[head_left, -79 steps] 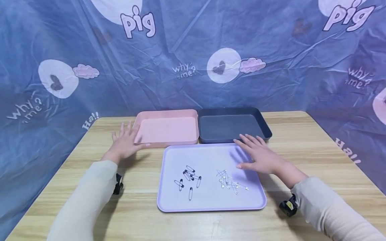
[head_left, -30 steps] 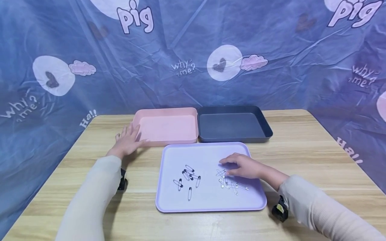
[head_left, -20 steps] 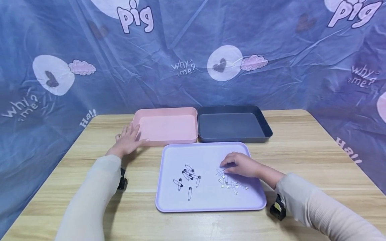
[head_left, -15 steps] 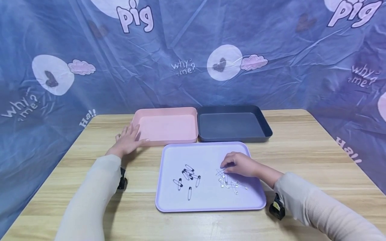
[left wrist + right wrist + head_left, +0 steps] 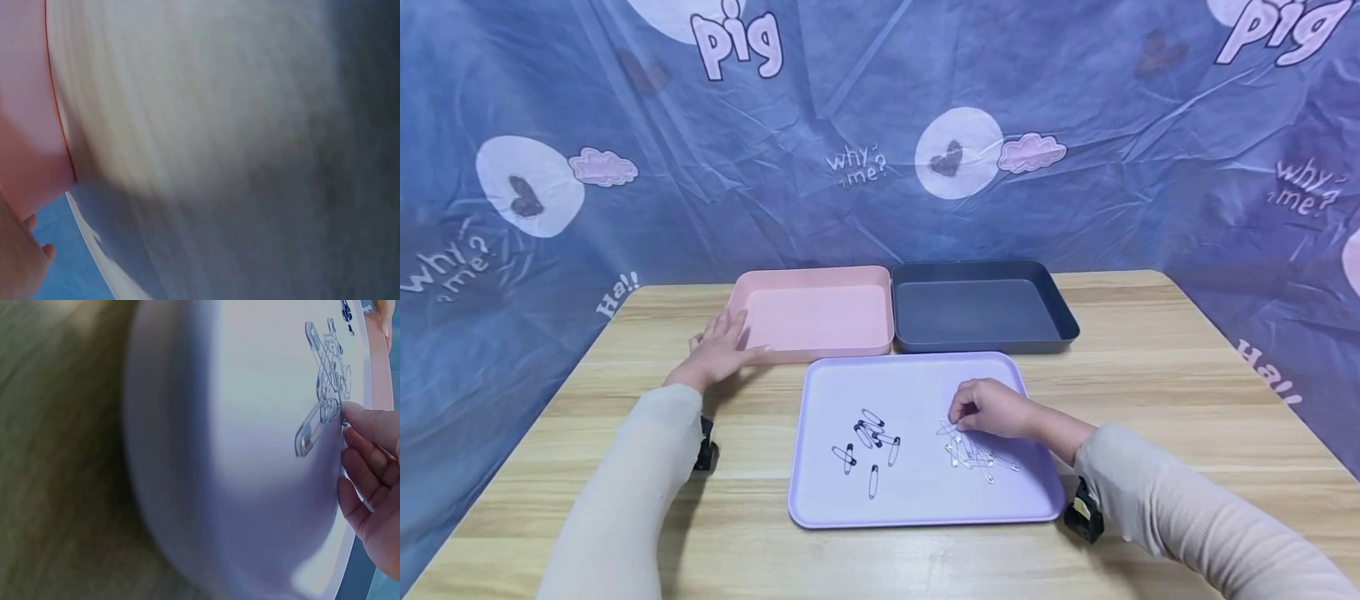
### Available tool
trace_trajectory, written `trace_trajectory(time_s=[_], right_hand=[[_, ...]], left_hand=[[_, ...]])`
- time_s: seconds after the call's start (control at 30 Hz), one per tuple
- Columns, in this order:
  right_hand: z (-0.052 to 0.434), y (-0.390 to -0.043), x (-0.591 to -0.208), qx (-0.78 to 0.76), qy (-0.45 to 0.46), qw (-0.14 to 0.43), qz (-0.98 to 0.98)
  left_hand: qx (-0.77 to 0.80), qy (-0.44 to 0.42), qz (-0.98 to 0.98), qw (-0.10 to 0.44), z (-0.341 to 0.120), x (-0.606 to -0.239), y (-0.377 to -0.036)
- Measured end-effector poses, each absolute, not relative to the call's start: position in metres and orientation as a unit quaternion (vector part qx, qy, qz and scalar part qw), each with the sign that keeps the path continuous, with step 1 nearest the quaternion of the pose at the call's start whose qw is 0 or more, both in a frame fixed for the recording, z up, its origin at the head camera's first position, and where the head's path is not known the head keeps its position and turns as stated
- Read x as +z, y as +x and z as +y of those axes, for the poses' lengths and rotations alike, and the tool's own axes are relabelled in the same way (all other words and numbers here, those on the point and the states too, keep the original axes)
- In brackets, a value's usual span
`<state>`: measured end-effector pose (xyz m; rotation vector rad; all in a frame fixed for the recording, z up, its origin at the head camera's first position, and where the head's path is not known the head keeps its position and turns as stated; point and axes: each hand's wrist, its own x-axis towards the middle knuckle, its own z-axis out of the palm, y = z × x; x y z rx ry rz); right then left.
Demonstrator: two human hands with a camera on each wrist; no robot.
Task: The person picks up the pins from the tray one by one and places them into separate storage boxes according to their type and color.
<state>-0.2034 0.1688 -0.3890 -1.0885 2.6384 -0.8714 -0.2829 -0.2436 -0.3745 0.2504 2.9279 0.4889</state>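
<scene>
The crinkled blue backdrop (image 5: pixel 880 125) carries cartoon lettering I can read: "pig" in pink, "why me?" in white and "Ha!!" low at both sides, among white circles with dark hearts and pink clouds. On the pale wood-grain table (image 5: pixel 1150 383) three smooth plastic trays sit close together: a pink tray (image 5: pixel 812 315) and a dark grey tray (image 5: pixel 981 307), side by side with raised walls and nothing in them, and nearer the person a shallow lilac tray (image 5: pixel 917 383) with rounded corners. The lilac one holds two loose clusters of thin wire pins, black safety pins (image 5: pixel 868 442) on its left half and silver safety pins (image 5: pixel 973 450) on its right. The right hand (image 5: pixel 992 408), in a cream sleeve, has its fingers curled down with the fingertips (image 5: pixel 356 415) pinching the end of one silver pin at the top of that cluster, the pin lying on the tray. The left hand (image 5: pixel 718 350) rests flat with relaxed fingers on the table, against the pink tray's near left corner
</scene>
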Motion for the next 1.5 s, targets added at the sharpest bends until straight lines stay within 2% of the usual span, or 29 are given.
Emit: trace_trajectory(time_s=[0.27,0.83,1.5], right_hand=[[0.167,-0.202,-0.389,-0.305,-0.344,0.102,0.882],[0.17,-0.2,-0.388,-0.306,-0.324,0.094,0.89],[0.159,-0.205,-0.379,-0.336,-0.307,0.044,0.889]], left_hand=[[0.177,0.079,0.977,0.087,-0.243,-0.374,-0.282],[0.177,0.078,0.977,0.088,-0.241,-0.379,-0.283],[0.124,0.099,0.986,0.045,-0.243,-0.377,-0.281]])
